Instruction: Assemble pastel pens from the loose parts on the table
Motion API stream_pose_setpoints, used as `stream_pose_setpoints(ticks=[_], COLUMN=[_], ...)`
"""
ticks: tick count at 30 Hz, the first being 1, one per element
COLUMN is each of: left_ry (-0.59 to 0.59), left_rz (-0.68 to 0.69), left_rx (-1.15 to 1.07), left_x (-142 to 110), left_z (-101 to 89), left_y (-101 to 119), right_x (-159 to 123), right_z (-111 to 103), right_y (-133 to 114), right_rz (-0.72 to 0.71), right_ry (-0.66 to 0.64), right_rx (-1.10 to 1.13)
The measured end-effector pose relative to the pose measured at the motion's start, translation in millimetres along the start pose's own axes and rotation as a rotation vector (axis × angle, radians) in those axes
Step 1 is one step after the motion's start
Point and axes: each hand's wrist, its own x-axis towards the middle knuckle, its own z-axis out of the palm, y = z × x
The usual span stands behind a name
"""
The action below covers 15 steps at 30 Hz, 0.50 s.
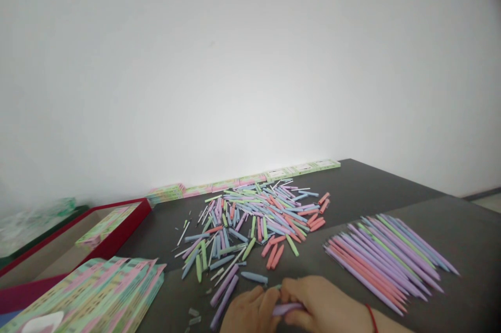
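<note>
My left hand (249, 312) and my right hand (319, 299) meet at the bottom edge of the view, fingers closed on one purple pen (287, 308). Part of that pen is hidden by my fingers. Just beyond the left hand lies a blue pen part (254, 276); two purple pen barrels (225, 299) rest to its left. Ahead spreads a loose pile of pen parts (254, 213) in blue, green, purple and coral, with thin white refills among them. Right of my hands, whole pens (385, 257) lie side by side in a slanting row.
Flat printed boxes (105, 296) are stacked at the lower left. Behind them stands a red-rimmed box (135, 215) with more cartons inside. Crumpled clear plastic (35, 223) sits at far left. Cartons (250, 179) line the wall along the dark table (352, 187).
</note>
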Motion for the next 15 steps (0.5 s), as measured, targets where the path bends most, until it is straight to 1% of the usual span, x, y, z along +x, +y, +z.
stream_pose_setpoints(ticks=[1, 2, 3, 5, 7, 9, 10, 11, 12, 13, 15], left_ry=[0.039, 0.074, 0.108, 0.134, 0.148, 0.159, 0.189, 0.230, 0.278, 0.308, 0.327], left_rz=[0.001, 0.009, 0.020, 0.054, 0.072, 0.057, 0.018, -0.060, -0.174, -0.299, -0.530], left_rx=[0.009, 0.021, 0.039, 0.073, 0.072, 0.023, -0.013, -0.053, -0.105, -0.172, -0.324], left_x=[1, 2, 3, 5, 8, 10, 9, 8, 6, 4, 1], left_z=[1.3, 2.5, 3.3, 2.6, -2.6, -10.9, -15.3, -19.3, -22.6, -25.1, -27.5], left_y=[1, 1, 2, 3, 3, -1, -5, -8, -12, -16, -22], right_x=[-1, -1, 0, 3, 8, 11, 10, 8, 3, -4, -22], right_z=[0, 2, 4, 10, 15, 13, 9, 4, -3, -10, -20], right_y=[-2, -3, -3, 3, 11, 18, 20, 21, 22, 24, 29], right_rz=[-0.011, -0.008, 0.004, 0.043, 0.086, 0.138, 0.168, 0.189, 0.207, 0.219, 0.234], right_ry=[0.023, 0.012, -0.023, -0.106, -0.167, -0.195, -0.191, -0.170, -0.138, -0.093, 0.013], right_rx=[-0.071, -0.083, -0.040, 0.163, 0.396, 0.528, 0.538, 0.506, 0.437, 0.339, 0.080])
